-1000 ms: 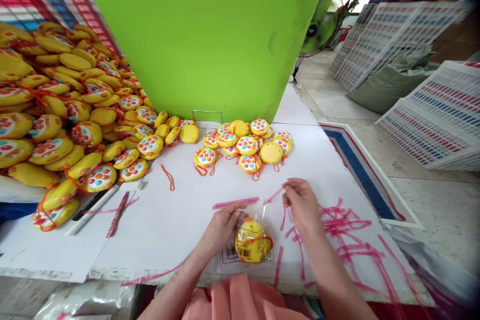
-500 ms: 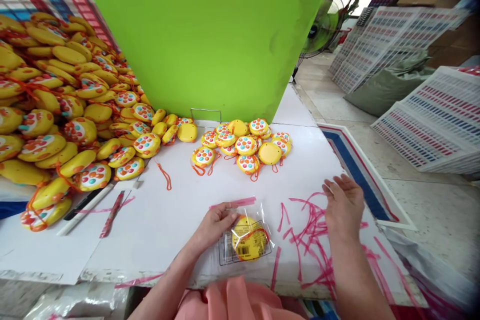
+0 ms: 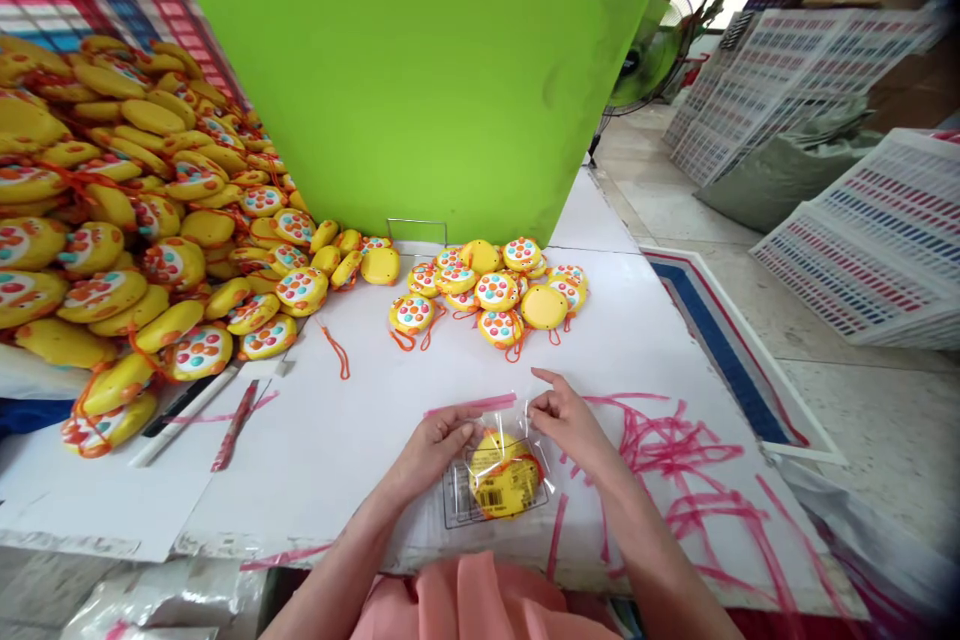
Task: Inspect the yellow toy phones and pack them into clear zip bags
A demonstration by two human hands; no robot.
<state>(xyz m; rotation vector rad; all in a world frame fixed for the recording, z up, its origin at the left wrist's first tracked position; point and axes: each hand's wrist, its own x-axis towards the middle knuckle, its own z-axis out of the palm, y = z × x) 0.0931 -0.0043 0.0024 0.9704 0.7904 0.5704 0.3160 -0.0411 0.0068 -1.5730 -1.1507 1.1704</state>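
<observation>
A clear plastic bag lies on the white table close in front of me. Inside it is a round yellow toy with an orange cord; black print on the bag runs across it. The bag's upper left corner is pinched by my left hand. With thumb and fingers, my right hand grips its upper right corner, the index finger stretched out. A pink strip lies just beyond the bag's top edge. Several more pink strips lie tangled to the right of my right hand.
A group of yellow toys sits farther back, before a tall green panel. At left is a large heap of the same toys. A red-handled cutter, a white stick and a loose orange cord lie nearby.
My right hand has come left from over the pink strips to the bag and closed on its upper right corner. My left hand still holds the bag.
</observation>
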